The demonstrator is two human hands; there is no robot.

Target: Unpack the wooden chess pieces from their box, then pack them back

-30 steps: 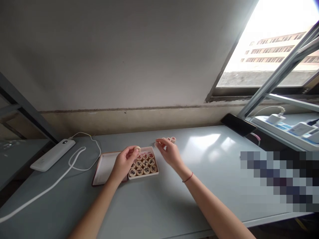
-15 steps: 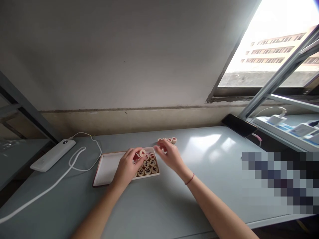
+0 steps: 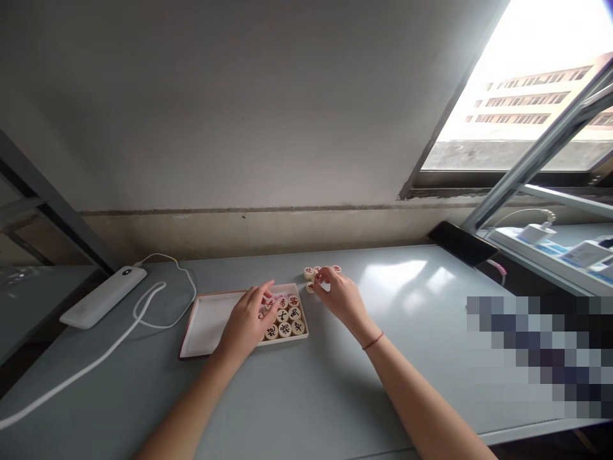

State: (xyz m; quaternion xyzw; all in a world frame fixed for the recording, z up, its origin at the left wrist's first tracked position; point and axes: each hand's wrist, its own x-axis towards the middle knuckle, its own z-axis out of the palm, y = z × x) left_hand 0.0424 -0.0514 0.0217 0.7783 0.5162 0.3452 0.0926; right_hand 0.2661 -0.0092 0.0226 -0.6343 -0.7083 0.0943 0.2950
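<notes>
My left hand rests over the open box, fingers spread and holding nothing. Inside the box lie round Chinese chess pieces with black and red characters; some are hidden under my left hand. Beyond the box, my right hand is closed in a pinch on a Chinese chess piece, mostly covered by the fingers. Just left of its fingertips lies another red-marked piece, in front of a short row of pieces. My right hand hides part of that row.
The box's white lid lies left under my left wrist. A white power bank with a cable is at the left. A dark phone leans at the back right, near a white power strip. The wall bounds the desk behind.
The red-marked piece has left my left hand, whose fingers have opened. My right hand has moved right, away from the box to the row. A piece now shows in front of that row.
</notes>
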